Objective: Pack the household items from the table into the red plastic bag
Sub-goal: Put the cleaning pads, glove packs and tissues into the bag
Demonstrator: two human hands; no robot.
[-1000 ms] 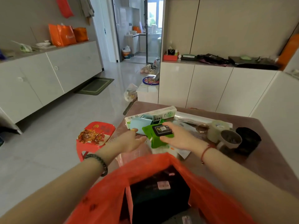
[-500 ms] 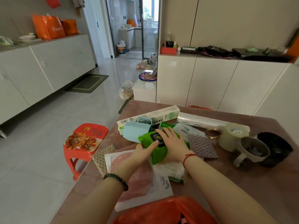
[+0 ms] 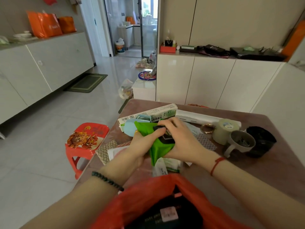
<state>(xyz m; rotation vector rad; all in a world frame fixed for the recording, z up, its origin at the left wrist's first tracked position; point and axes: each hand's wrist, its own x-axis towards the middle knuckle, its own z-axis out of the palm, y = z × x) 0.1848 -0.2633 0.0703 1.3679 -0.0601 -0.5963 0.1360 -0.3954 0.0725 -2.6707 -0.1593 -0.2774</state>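
Observation:
A green cloth bundle (image 3: 158,148) with a small black device on it is lifted slightly above the brown table (image 3: 257,169). My left hand (image 3: 140,146) grips its left side and my right hand (image 3: 179,141) holds it from the right and top. The red plastic bag (image 3: 140,195) stands open at the near edge, with a dark box (image 3: 166,214) inside. Still on the table lie a long white-green box (image 3: 165,111), a light blue item (image 3: 130,129), a white roll (image 3: 198,117), a tape roll (image 3: 224,129), a grey mug (image 3: 239,143) and a black container (image 3: 260,141).
A white-green packet (image 3: 166,165) and a flat white packet (image 3: 115,151) lie under my hands, with textured pads (image 3: 105,150) beside them. A red stool (image 3: 85,138) stands left of the table. White cabinets (image 3: 206,80) rise behind it.
Both hands have closed around the green bundle and raised it off the table toward me. The red bag's open mouth has come back into view at the bottom.

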